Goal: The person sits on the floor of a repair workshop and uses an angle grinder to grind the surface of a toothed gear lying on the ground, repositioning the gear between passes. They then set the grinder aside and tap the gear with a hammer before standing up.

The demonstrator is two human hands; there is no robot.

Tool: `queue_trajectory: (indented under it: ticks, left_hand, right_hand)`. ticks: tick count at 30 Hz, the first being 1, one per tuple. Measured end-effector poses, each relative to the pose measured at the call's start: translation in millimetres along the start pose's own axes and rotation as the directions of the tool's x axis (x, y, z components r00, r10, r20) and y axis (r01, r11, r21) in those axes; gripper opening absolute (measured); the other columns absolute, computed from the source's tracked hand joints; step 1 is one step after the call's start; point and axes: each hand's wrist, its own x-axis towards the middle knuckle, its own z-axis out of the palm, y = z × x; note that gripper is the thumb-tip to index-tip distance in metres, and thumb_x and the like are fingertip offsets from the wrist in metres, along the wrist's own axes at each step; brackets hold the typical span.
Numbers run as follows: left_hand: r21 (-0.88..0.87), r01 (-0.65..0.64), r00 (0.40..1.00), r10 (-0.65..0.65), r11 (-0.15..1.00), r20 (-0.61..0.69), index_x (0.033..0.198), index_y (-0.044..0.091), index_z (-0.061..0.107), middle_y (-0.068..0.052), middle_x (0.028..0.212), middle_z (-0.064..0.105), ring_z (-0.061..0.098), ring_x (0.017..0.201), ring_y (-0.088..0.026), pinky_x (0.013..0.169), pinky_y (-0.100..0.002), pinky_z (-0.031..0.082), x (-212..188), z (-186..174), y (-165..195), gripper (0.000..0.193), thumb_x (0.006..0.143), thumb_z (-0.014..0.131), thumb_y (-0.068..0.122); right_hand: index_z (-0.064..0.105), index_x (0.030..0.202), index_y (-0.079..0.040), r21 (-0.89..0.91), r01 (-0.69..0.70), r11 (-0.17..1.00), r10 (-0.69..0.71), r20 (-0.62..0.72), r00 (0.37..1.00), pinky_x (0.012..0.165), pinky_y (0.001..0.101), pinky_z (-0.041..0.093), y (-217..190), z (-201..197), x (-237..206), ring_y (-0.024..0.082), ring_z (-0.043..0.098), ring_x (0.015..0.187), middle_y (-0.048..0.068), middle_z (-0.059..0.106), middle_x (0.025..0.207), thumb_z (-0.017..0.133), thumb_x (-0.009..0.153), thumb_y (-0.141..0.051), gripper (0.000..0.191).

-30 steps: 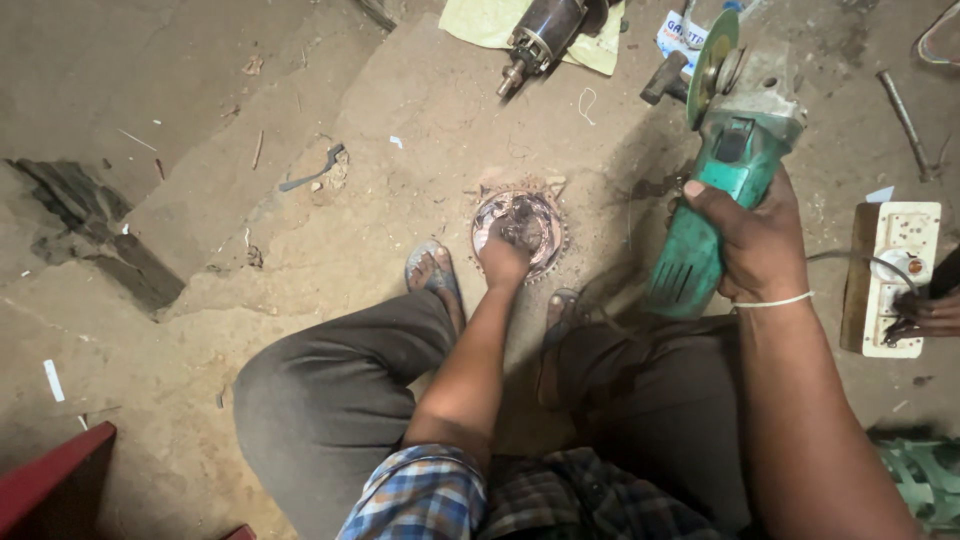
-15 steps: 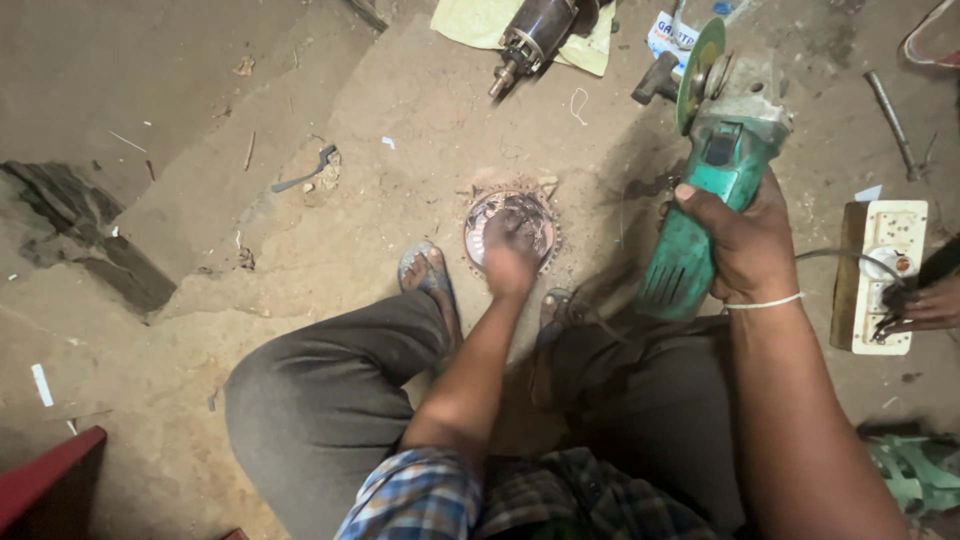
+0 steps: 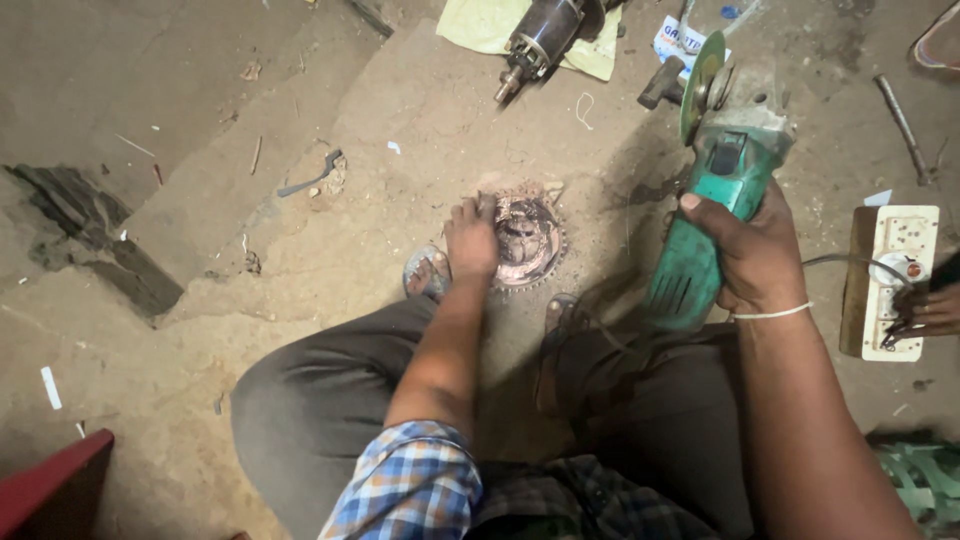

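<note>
A round copper-coloured motor part [image 3: 530, 240] lies on the dusty concrete floor between my feet. My left hand [image 3: 472, 238] rests on its left rim, fingers gripping it. My right hand [image 3: 752, 255] is closed around the green body of an angle grinder [image 3: 715, 170], held up to the right of the part with its disc [image 3: 702, 85] pointing away from me and off the part.
A dark cylindrical motor [image 3: 540, 35] lies on a yellow cloth [image 3: 480, 22] at the top. A white socket board [image 3: 895, 280] sits at the right, with another person's hand [image 3: 930, 310] on it. A metal rod [image 3: 903, 110] is far right, a red object [image 3: 50, 490] bottom left.
My left hand has shifted from the top of the round part to its left rim. The grinder has stayed raised at the right.
</note>
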Motion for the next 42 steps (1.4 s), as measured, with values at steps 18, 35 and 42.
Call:
queue_trajectory:
  ticks: [18, 35, 42]
  left_hand:
    - [0.345, -0.337, 0.941, 0.319, 0.876, 0.108, 0.123, 0.009, 0.063, -0.012, 0.137, 0.057, 0.056, 0.121, -0.032, 0.091, -0.047, 0.050, 24.7, 17.6, -2.7, 0.041, 0.085, 0.056, 0.022]
    - [-0.319, -0.280, 0.948, 0.313, 0.905, 0.055, 0.141, 0.017, 0.057, -0.028, 0.148, 0.045, 0.055, 0.124, -0.045, 0.100, -0.049, 0.047, 5.6, -18.3, 63.0, 0.067, 0.080, 0.042, -0.007]
    - [0.087, -0.528, 0.707, 0.381, 0.844, 0.596, 0.142, 0.024, 0.052, -0.011, 0.150, 0.051, 0.062, 0.127, -0.033, 0.103, -0.045, 0.052, 65.2, -25.6, 80.7, 0.045, 0.101, 0.037, 0.011]
  right_hand:
    - [0.054, 0.139, -0.006, 0.021, 0.101, 0.995, -0.101, -0.034, 0.994, 0.088, 0.0305, 0.053, 13.2, -3.4, 8.9, 0.015, 0.061, 0.106, 0.003, 0.062, 0.117, 0.079, 0.082, -0.006, 0.063]
    - [0.052, 0.137, -0.004, -0.028, 0.039, 0.999, -0.043, -0.156, 0.987, 0.081, 0.0338, 0.057, 27.1, -18.2, 15.8, 0.018, 0.065, 0.095, 0.007, 0.066, 0.109, 0.084, 0.075, -0.012, 0.070]
    - [0.054, 0.137, -0.004, 0.011, 0.055, 0.998, -0.054, -0.101, 0.993, 0.079, 0.0308, 0.055, 21.1, -17.5, 14.6, 0.015, 0.065, 0.094, 0.004, 0.065, 0.107, 0.079, 0.080, -0.008, 0.062]
